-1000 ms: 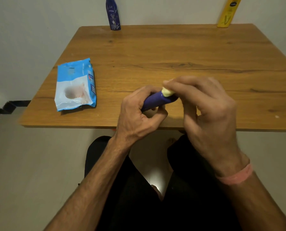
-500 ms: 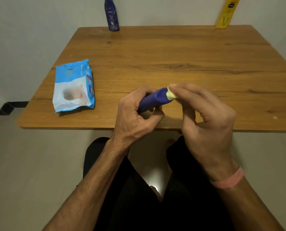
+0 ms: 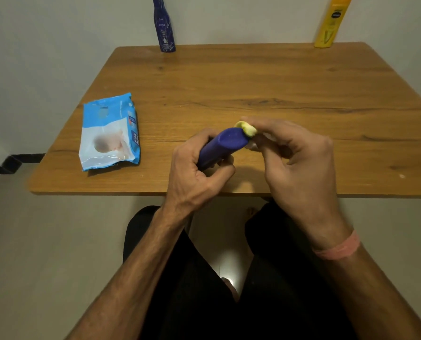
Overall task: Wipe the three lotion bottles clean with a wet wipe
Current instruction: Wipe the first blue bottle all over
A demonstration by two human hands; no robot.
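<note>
Purple bottle (image 3: pixel 223 146) lies tilted just above the tabletop's (image 3: pixel 253 82) near edge, clenched in the left hand (image 3: pixel 194 168) so the right hand (image 3: pixel 295 165) can pinch a wadded wipe (image 3: pixel 245 128) against its end.

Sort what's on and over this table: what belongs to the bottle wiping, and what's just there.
Belongs to the job:
purple bottle in the left hand
wet wipe in the right hand
dark blue bottle
yellow bottle
wipes pack

Just there:
wooden table
pink wristband
</note>
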